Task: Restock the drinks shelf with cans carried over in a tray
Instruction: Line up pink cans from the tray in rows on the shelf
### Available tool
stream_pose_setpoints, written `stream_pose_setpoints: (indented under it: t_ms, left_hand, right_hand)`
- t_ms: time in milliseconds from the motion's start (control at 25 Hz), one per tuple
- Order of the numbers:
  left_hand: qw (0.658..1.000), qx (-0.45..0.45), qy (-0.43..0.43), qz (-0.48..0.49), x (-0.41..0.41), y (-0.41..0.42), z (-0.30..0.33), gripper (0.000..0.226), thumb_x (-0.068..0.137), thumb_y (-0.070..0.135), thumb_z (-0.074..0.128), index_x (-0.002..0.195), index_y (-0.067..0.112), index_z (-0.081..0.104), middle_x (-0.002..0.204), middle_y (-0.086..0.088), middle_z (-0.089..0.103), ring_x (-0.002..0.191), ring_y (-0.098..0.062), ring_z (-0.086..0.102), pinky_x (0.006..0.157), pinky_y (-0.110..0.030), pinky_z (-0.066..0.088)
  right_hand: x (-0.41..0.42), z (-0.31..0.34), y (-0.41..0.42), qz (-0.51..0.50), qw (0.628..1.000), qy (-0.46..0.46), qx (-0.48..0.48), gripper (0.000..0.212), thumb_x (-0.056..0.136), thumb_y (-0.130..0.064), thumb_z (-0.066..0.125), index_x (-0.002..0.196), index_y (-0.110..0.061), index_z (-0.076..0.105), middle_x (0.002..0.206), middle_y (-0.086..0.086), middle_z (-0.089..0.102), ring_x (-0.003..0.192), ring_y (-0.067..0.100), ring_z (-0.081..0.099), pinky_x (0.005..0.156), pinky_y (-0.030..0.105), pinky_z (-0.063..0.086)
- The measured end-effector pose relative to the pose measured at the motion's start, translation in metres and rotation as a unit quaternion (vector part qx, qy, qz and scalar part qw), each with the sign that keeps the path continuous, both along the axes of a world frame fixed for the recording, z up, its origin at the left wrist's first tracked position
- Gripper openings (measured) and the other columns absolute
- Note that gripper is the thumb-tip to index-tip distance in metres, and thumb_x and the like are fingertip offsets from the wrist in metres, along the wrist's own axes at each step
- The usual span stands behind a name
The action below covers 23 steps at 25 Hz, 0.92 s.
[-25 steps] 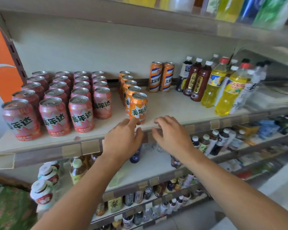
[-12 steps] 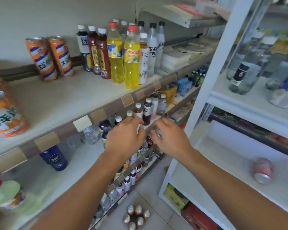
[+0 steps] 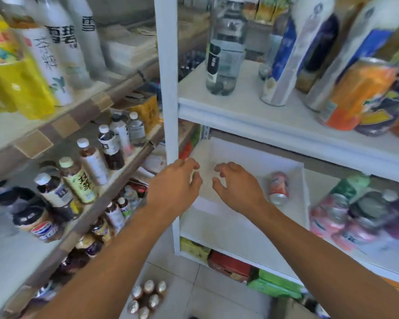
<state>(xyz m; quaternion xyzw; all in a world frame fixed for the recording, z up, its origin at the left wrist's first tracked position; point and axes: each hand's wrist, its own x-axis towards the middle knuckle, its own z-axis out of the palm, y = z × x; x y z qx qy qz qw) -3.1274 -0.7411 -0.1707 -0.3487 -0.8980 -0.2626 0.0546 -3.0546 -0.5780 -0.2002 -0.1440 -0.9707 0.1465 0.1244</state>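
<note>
White shelving (image 3: 286, 132) stood on the right, next to an older shelf (image 3: 62, 127) full of bottles. On its middle level lay a white tray (image 3: 295, 171), and inside it one pink can (image 3: 278, 188) was on its side. Both hands were above the tray with nothing in them: the left hand (image 3: 174, 188) and the right hand (image 3: 236, 188) had loose, half-bent fingers. The tray looked nearly used up, so I judged that restocking was almost finished, with this can left.
</note>
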Motion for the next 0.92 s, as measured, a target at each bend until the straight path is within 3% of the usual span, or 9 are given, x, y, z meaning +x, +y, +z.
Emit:
stream_pose_setpoints:
  t_ms: [280,440,560,640,720,920]
  left_hand:
    - [0.996,0.007,-0.03,-0.08,0.01,0.09,-0.038,0.024,0.095,0.032,0.047,0.113,0.025,0.06,0.105,0.0,0.065,0.089,-0.024,0.064,0.072,-0.037,0.054]
    - [0.994,-0.006,-0.055,-0.094,0.015,0.128,-0.059,0.025,0.095,0.033,0.046,0.115,0.028,0.06,0.107,0.003,0.064,0.09,-0.021,0.063,0.073,-0.035,0.054]
    - [0.993,-0.03,-0.061,-0.097,0.015,0.143,-0.071,0.026,0.095,0.033,0.044,0.116,0.029,0.059,0.108,0.004,0.064,0.091,-0.019,0.063,0.072,-0.03,0.052]
    - [0.992,-0.041,-0.069,-0.1,0.013,0.147,-0.077,0.025,0.095,0.034,0.044,0.116,0.029,0.059,0.109,0.005,0.064,0.091,-0.019,0.062,0.071,-0.03,0.051]
    - [0.991,-0.049,-0.073,-0.102,0.009,0.152,-0.081,0.025,0.095,0.034,0.044,0.116,0.029,0.058,0.11,0.004,0.065,0.092,-0.02,0.063,0.072,-0.03,0.051]
    - [0.99,-0.057,-0.077,-0.104,0.0,0.16,-0.084,0.026,0.096,0.033,0.044,0.117,0.029,0.058,0.111,0.004,0.065,0.094,-0.02,0.063,0.072,-0.029,0.05]
  right_hand:
    - [0.032,-0.061,0.099,-0.151,0.977,-0.146,-0.023,0.044,0.097,-0.036,0.048,0.134,-0.013,0.049,0.129,0.013,0.055,0.118,0.03,0.054,0.093,0.038,0.049]
    - [0.042,-0.093,0.139,-0.22,0.944,-0.244,-0.039,0.062,0.097,-0.035,0.046,0.149,-0.006,0.026,0.153,0.02,0.024,0.138,0.037,0.029,0.108,0.043,0.036]
    - [0.04,-0.104,0.151,-0.25,0.93,-0.256,-0.083,0.072,0.096,-0.032,0.048,0.153,-0.005,0.014,0.158,0.02,0.011,0.142,0.037,0.02,0.11,0.043,0.032]
    - [0.037,-0.112,0.154,-0.25,0.926,-0.267,-0.09,0.073,0.097,-0.032,0.047,0.153,-0.002,0.013,0.156,0.02,0.017,0.139,0.037,0.023,0.108,0.043,0.035]
    - [0.032,-0.116,0.153,-0.243,0.93,-0.266,-0.075,0.063,0.098,-0.029,0.043,0.15,0.0,0.022,0.15,0.021,0.028,0.134,0.037,0.029,0.105,0.043,0.038]
    - [0.021,-0.113,0.167,-0.285,0.945,-0.128,-0.092,0.041,0.1,-0.015,0.041,0.138,-0.002,0.043,0.133,0.019,0.046,0.121,0.035,0.046,0.1,0.038,0.038]
